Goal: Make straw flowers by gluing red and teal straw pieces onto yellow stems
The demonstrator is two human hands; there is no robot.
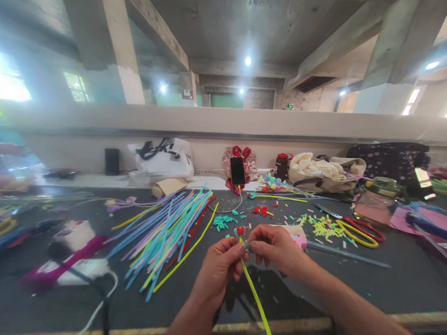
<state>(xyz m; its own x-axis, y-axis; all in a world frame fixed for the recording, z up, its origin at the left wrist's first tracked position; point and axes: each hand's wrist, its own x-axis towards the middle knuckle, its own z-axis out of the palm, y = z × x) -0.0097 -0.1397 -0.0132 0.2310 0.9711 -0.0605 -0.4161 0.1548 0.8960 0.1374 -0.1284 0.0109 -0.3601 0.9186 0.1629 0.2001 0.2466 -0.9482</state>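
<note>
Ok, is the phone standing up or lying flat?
Standing up. The phone shows its tall, dark screen facing us, with a cable at its bottom edge and a bag behind it.

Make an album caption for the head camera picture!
Left hand and right hand meet at a red-topped yellow pipe cleaner above a dark table.

Workshop — concrete beams (159,32), craft-strewn worktable (141,309)

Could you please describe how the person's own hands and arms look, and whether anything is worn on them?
The left hand and the right hand are ungloved. Both forearms are bare, without sleeves in view, and no watch or bracelet shows.
</note>
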